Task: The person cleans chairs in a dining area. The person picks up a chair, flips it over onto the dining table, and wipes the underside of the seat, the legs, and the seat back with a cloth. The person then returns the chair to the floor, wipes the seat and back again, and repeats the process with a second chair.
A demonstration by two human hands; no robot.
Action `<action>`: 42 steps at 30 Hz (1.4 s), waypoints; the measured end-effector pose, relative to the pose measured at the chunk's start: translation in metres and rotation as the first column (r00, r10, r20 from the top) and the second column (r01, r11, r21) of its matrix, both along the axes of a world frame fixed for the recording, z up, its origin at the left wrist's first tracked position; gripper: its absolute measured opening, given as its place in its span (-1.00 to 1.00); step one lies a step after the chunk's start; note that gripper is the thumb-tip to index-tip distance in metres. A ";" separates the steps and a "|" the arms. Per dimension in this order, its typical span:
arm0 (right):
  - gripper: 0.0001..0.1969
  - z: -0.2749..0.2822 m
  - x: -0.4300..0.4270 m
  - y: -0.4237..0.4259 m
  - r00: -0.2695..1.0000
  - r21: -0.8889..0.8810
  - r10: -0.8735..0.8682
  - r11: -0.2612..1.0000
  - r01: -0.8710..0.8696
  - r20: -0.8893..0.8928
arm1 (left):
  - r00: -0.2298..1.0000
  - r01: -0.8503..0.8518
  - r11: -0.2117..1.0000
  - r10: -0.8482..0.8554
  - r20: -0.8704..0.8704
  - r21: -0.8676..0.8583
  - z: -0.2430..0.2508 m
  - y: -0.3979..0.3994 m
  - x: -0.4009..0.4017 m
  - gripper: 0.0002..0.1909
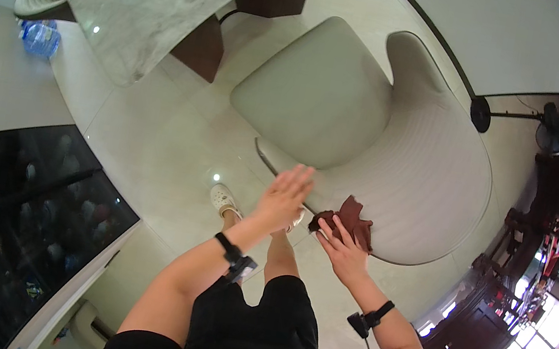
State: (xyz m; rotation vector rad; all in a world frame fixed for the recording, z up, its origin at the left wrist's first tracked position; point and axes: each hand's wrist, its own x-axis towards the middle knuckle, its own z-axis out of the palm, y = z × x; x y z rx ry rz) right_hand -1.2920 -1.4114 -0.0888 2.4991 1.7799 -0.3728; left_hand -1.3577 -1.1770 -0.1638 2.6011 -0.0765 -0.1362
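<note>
A brown cloth (352, 220) lies crumpled on the near rim of a chair's curved, ribbed backrest (411, 180). My right hand (342, 246) rests on this cloth with its fingers spread a little. My left hand (287, 195), slightly blurred, is extended near the left end of the backrest rim and holds nothing; whether it touches the chair I cannot tell. Beyond the hands is the chair's grey-green padded seat (321, 93). Both wrists wear black straps with small devices.
A marble-topped table (136, 1) stands at the upper left, a large blue plastic water bottle (40, 38) beside it. A dark glass-fronted cabinet (46, 207) is on the left. A black standing fan (553, 129) stands at the right, near dark wooden furniture (482, 319).
</note>
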 end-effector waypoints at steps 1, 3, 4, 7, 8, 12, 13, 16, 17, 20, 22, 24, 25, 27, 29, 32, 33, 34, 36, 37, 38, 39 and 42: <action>-0.59 -0.006 0.001 0.017 1.000 0.002 0.014 1.000 -0.014 0.000 | 0.970 -0.240 0.970 0.241 0.017 -0.026 -0.002 0.018 -0.019 -0.22; -0.58 -0.018 0.005 0.057 0.994 0.016 0.099 0.995 -0.100 0.050 | 0.965 -0.263 0.965 0.263 0.005 0.017 -0.002 0.074 -0.073 -0.26; -0.59 -0.032 0.017 0.082 0.984 0.055 0.159 0.985 -0.164 0.076 | 0.962 -0.272 0.961 0.272 0.010 0.054 -0.004 0.098 -0.091 -0.31; -0.58 -0.050 0.021 0.110 0.961 0.062 0.263 0.961 -0.269 0.084 | 0.911 -0.411 0.910 0.408 -0.069 -0.045 -0.011 0.125 -0.161 -0.38; -0.59 -0.060 0.031 0.131 0.953 0.073 0.276 0.955 -0.286 0.123 | 0.905 -0.425 0.904 0.423 -0.051 -0.049 -0.023 0.144 -0.171 -0.42; -0.67 -0.044 0.013 0.124 0.919 0.058 0.335 0.934 -0.353 0.209 | 0.869 -0.495 0.857 0.482 -0.117 -0.143 -0.015 0.144 -0.243 -0.52; -0.67 -0.041 0.011 0.140 0.912 0.008 0.358 0.930 -0.368 0.202 | 0.858 -0.513 0.849 0.500 -0.118 -0.126 -0.014 0.157 -0.254 -0.53; -0.64 -0.056 0.004 0.146 0.885 0.094 0.367 0.908 -0.408 0.287 | 0.831 -0.536 0.838 0.503 -0.238 -0.100 -0.026 0.154 -0.298 -0.56; -0.64 -0.060 0.005 0.151 0.879 0.096 0.375 0.903 -0.418 0.294 | 0.827 -0.544 0.833 0.513 -0.231 -0.100 -0.030 0.153 -0.307 -0.56; -0.65 -0.059 0.002 0.172 0.837 -0.059 0.470 0.879 -0.474 0.279 | 0.773 -0.581 0.807 0.503 -0.386 -0.111 -0.032 0.144 -0.330 -0.57; -0.67 -0.053 -0.003 0.208 0.692 -0.236 0.616 0.786 -0.571 0.376 | 0.762 -0.594 0.797 0.515 -0.392 -0.107 -0.035 0.136 -0.339 -0.59; -0.65 -0.098 -0.008 0.221 0.605 -0.553 0.747 0.637 -0.537 0.274 | 0.764 -0.576 0.809 0.481 -0.430 -0.119 -0.040 0.128 -0.335 -0.60; -0.64 -0.099 -0.013 0.231 0.617 -0.610 0.760 0.592 -0.527 0.204 | 0.756 -0.566 0.816 0.456 -0.469 -0.119 -0.038 0.125 -0.335 -0.61; -0.68 -0.116 -0.019 0.223 0.533 -0.740 0.830 0.460 -0.491 0.163 | 0.757 -0.566 0.811 0.438 -0.484 -0.151 -0.032 0.120 -0.324 -0.61; -0.75 -0.124 -0.025 0.190 0.462 -0.792 0.887 0.291 -0.537 0.012 | 0.756 -0.570 0.803 0.428 -0.495 -0.175 -0.016 0.119 -0.317 -0.60; -0.78 -0.175 -0.001 0.037 0.714 -0.721 0.675 0.400 -0.566 -0.186 | 0.750 -0.645 0.723 0.537 -0.385 -0.249 0.030 0.122 -0.315 -0.59; -0.80 -0.122 -0.010 0.066 0.818 -0.688 0.275 0.444 -0.574 -0.505 | 0.664 -0.718 0.681 0.607 -0.438 -0.145 0.052 0.118 -0.351 -0.59; -0.79 -0.117 0.005 0.024 0.710 -0.825 -0.545 0.557 -0.091 -0.446 | 0.664 -0.713 0.693 0.618 -0.420 -0.107 0.063 0.117 -0.361 -0.59; -0.74 -0.066 0.014 -0.003 0.680 -0.731 -0.471 0.668 -0.142 -0.562 | 0.624 -0.732 0.681 0.648 -0.436 -0.036 0.085 0.115 -0.388 -0.60; -0.71 -0.033 0.017 -0.016 0.662 -0.675 -0.431 0.722 -0.155 -0.613 | 0.600 -0.746 0.665 0.655 -0.459 -0.026 0.099 0.117 -0.393 -0.60; -0.68 -0.112 0.036 -0.042 0.623 -0.677 -0.413 0.685 -0.268 -0.664 | 0.632 -0.736 0.673 0.649 -0.424 -0.066 0.111 0.120 -0.387 -0.60; -0.63 -0.186 0.061 -0.063 0.585 -0.674 -0.393 0.621 -0.400 -0.709 | 0.573 -0.804 0.577 0.688 -0.446 -0.144 0.117 0.119 -0.396 -0.60; -0.57 -0.093 0.020 0.055 0.481 -0.481 -0.401 0.875 -0.050 -0.780 | 0.487 -0.873 0.451 0.779 -0.396 -0.185 0.158 0.125 -0.393 -0.60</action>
